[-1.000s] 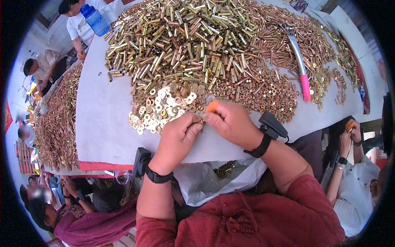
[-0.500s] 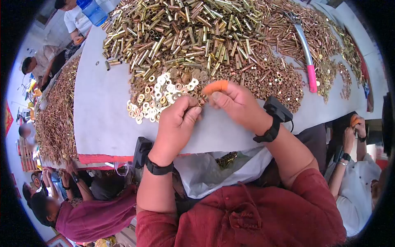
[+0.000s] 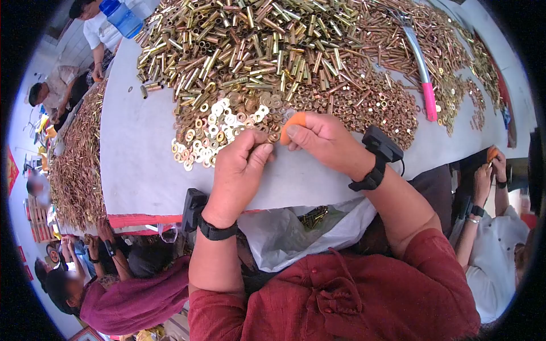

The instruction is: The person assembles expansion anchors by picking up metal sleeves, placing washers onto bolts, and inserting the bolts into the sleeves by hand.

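Note:
My left hand [image 3: 240, 170] is closed, its thumb and index finger pinching a small ring-shaped copper-coloured metal piece [image 3: 273, 137]. Close on its right, my right hand [image 3: 327, 139] is closed too, thumb pressed against an index finger in an orange finger cover [image 3: 293, 125]. What the right fingertips hold, if anything, is hidden. Just beyond both hands lies a spread of shiny flat washers [image 3: 219, 122]. Small coppery nuts [image 3: 381, 108] lie heaped beyond the right hand. Farther back rises a big pile of brass-coloured metal sleeves [image 3: 244, 45].
Long copper-coloured bolts [image 3: 381, 37] cover the back right, with a pink-handled tool [image 3: 429, 102] on them. A white plastic bag [image 3: 278, 244] with metal parts hangs below the table edge [image 3: 153, 219]. Other people sit at left and right; a blue jug [image 3: 121, 20] stands far left.
My right index finger has bent down, bringing the orange fingertip nearer the thumb. The ring-shaped piece now shows at my left fingertips. The view has shifted slightly.

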`<state>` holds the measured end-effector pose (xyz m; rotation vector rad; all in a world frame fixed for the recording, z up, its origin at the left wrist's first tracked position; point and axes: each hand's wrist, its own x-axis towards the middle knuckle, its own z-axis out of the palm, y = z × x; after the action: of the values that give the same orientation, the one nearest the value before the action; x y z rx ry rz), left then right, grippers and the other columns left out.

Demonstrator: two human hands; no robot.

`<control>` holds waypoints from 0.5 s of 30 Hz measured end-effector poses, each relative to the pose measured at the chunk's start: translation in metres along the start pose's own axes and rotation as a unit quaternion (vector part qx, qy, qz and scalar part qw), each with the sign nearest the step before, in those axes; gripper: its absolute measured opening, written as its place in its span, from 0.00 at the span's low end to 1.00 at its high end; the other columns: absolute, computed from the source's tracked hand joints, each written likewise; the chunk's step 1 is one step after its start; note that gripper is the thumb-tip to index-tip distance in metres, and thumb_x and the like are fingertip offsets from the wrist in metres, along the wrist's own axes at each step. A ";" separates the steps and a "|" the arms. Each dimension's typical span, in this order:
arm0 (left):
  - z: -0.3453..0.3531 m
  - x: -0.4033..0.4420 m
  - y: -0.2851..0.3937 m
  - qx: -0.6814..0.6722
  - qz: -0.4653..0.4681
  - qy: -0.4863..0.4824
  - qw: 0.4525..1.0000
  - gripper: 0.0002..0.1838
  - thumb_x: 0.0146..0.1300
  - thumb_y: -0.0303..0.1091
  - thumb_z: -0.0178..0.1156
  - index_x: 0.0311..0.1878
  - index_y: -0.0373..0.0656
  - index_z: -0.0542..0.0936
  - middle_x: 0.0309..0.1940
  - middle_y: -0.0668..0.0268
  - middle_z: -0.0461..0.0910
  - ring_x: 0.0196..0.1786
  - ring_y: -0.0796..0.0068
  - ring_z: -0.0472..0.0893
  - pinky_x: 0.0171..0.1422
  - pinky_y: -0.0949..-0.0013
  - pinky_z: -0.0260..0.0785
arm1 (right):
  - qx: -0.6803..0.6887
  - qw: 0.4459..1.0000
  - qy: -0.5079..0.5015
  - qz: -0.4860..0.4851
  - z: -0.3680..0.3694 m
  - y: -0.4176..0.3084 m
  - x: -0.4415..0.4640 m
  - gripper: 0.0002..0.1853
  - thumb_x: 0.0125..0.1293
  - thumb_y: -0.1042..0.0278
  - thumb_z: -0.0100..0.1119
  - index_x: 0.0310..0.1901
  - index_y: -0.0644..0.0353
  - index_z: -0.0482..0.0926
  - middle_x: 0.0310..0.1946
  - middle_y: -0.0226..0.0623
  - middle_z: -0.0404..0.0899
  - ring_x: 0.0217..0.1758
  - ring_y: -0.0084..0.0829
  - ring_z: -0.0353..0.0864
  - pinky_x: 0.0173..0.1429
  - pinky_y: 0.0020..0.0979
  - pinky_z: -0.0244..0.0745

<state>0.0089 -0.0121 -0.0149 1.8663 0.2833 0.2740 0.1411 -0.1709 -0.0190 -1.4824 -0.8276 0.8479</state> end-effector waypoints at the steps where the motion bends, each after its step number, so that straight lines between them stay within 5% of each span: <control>1: 0.000 0.000 0.000 0.000 0.003 -0.004 1.000 0.02 0.68 0.25 0.58 0.40 0.38 0.76 0.27 0.68 0.78 0.31 0.79 0.76 0.38 0.74 0.70 | 0.000 1.000 0.004 -0.001 0.000 0.000 -0.001 0.14 0.77 0.59 0.51 0.45 0.61 0.80 0.34 0.25 0.78 0.38 0.18 0.75 0.47 0.23 0.73; 8: 0.007 -0.009 0.020 0.087 -0.033 -0.009 0.996 0.05 0.67 0.28 0.61 0.42 0.38 0.78 0.28 0.65 0.80 0.32 0.78 0.76 0.39 0.72 0.71 | -0.070 0.995 0.062 -0.017 0.003 0.012 0.004 0.10 0.74 0.64 0.55 0.44 0.62 0.81 0.35 0.28 0.81 0.39 0.18 0.77 0.46 0.25 0.74; 11: 0.012 -0.019 0.032 0.198 0.044 -0.111 0.973 0.09 0.64 0.30 0.63 0.45 0.39 0.79 0.35 0.57 0.82 0.39 0.57 0.82 0.44 0.64 0.74 | -0.113 0.991 0.057 -0.034 -0.003 0.003 -0.001 0.09 0.71 0.65 0.58 0.43 0.62 0.82 0.36 0.30 0.83 0.38 0.20 0.79 0.45 0.26 0.75; 15: 0.014 -0.032 0.071 0.204 0.027 -0.174 0.963 0.11 0.62 0.31 0.63 0.47 0.40 0.79 0.39 0.54 0.81 0.43 0.49 0.81 0.46 0.58 0.74 | -0.188 0.980 0.049 -0.031 -0.013 -0.003 -0.014 0.10 0.68 0.64 0.60 0.43 0.60 0.82 0.36 0.38 0.84 0.37 0.32 0.83 0.43 0.33 0.77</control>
<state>-0.0124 -0.0560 0.0468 2.2885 0.0467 -0.0883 0.1451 -0.1893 -0.0144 -1.8030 -0.9913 0.5858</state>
